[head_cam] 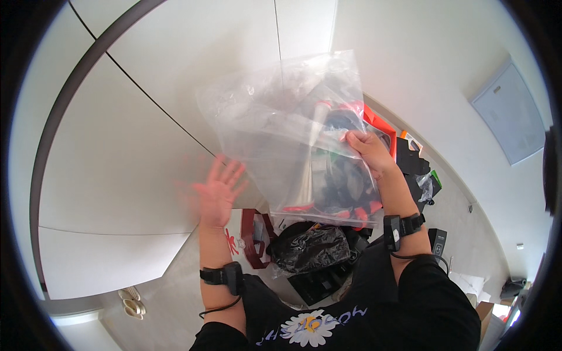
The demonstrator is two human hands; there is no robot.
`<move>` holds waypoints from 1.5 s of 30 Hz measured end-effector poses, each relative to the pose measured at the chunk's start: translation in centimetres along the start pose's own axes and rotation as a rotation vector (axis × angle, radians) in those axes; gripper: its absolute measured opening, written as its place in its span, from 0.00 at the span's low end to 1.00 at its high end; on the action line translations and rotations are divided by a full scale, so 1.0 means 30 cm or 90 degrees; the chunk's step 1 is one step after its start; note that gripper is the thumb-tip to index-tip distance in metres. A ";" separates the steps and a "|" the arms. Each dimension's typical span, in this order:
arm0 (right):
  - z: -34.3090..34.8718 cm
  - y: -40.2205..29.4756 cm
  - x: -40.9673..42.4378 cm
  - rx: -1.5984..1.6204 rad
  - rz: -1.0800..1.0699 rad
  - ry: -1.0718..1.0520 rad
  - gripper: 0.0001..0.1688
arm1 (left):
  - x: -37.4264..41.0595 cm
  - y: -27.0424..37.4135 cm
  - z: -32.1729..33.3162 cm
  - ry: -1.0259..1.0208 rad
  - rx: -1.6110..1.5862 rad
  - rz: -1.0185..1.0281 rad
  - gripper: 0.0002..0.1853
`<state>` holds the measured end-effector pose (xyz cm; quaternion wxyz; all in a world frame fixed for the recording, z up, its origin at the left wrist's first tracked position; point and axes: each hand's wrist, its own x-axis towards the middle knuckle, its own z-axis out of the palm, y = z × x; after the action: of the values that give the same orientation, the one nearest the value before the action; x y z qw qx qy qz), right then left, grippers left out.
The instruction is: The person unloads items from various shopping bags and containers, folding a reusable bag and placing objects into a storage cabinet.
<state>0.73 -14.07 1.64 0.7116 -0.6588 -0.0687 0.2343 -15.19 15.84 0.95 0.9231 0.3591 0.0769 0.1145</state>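
Observation:
My right hand (371, 151) grips a large clear plastic bag (254, 127) by its right side, thumb pressed on the film. Bundled things (347, 175) show through the bag's right part, with red and dark patches, but I cannot tell what they are. A pale band runs lengthwise on the bag. To its left, my left hand (221, 188) is empty, fingers spread and blurred by motion. It appears apart from the bag's lower left edge.
White cabinet doors (131, 145) rise on the left. Below the bag are a white and dark red paper bag (254, 245) and a black plastic-wrapped bundle (311, 250). Black boxes (410, 162) and an orange-red bag (388, 127) line the right wall. Slippers (131, 302) lie lower left.

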 end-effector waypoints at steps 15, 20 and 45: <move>-0.035 -0.019 -0.033 -0.161 0.005 -0.192 0.13 | 0.003 -0.015 -0.082 0.051 0.422 -0.083 0.12; -0.039 0.026 -0.007 -0.073 -0.073 -0.153 0.12 | -0.002 -0.026 -0.141 0.087 0.299 -0.084 0.08; -0.030 0.077 0.018 -0.021 0.011 -0.039 0.15 | -0.005 -0.013 -0.028 0.028 0.139 -0.203 0.22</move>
<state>1.01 -14.60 -0.84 0.6962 -0.6634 -0.0886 0.2596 -15.46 16.05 0.07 0.8833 0.4374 0.1652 -0.0342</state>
